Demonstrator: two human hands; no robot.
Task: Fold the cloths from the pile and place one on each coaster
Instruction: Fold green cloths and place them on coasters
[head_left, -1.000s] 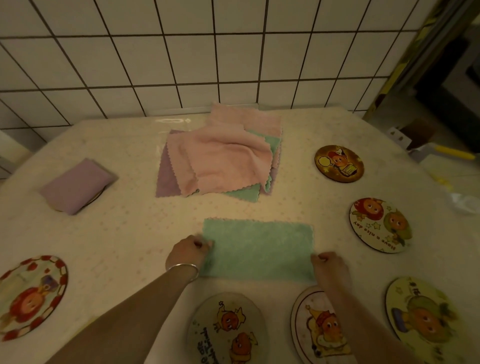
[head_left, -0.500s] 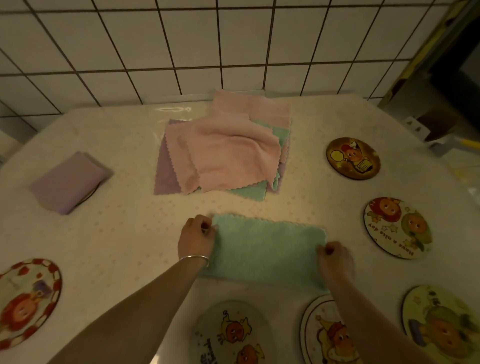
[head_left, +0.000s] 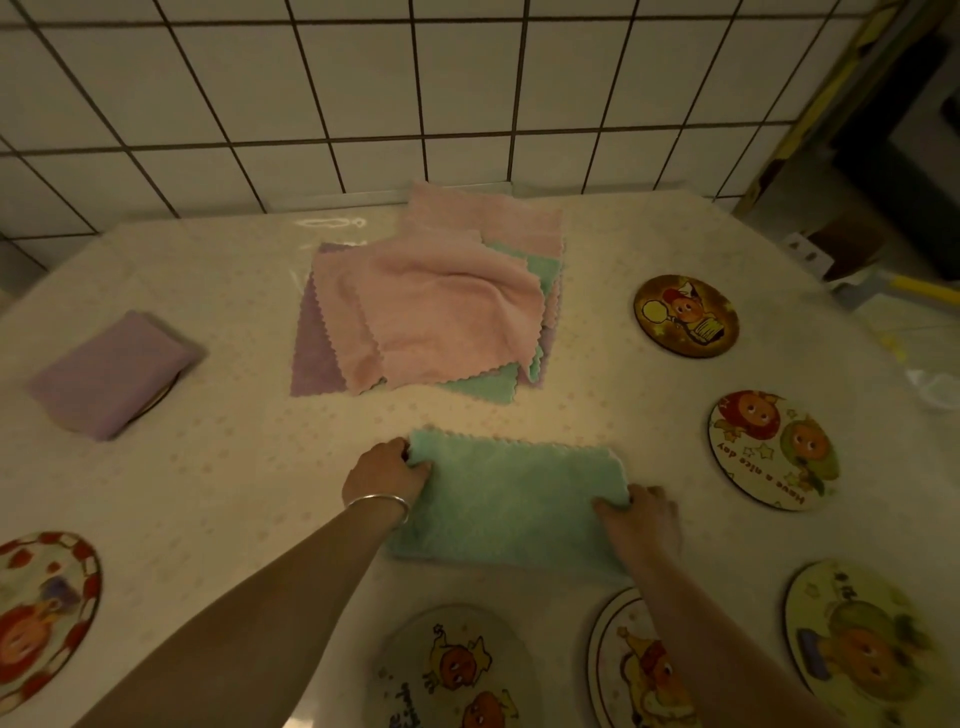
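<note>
A green cloth (head_left: 511, 499), folded in half into a long rectangle, lies flat on the table in front of me. My left hand (head_left: 384, 478) pinches its far left corner. My right hand (head_left: 641, 519) grips its right short edge. Behind it sits the pile of cloths (head_left: 441, 306), pink on top with green and purple beneath. A folded purple cloth (head_left: 111, 371) rests on a coaster at the left, hiding most of it. Bare round cartoon coasters lie around: one at far right (head_left: 685, 315), one at right (head_left: 771, 449), one at near right (head_left: 862, 644).
More coasters lie at the near edge: one at left (head_left: 44, 618), one at centre (head_left: 457, 670), one under my right forearm (head_left: 623, 670). A white tiled wall (head_left: 363, 104) backs the table. Off the table's right edge are a yellow-handled tool (head_left: 919, 291) and dark clutter.
My left hand slid up the cloth's left edge to the far corner. My right hand shifted slightly along the right edge. The camera view moved closer and tilted.
</note>
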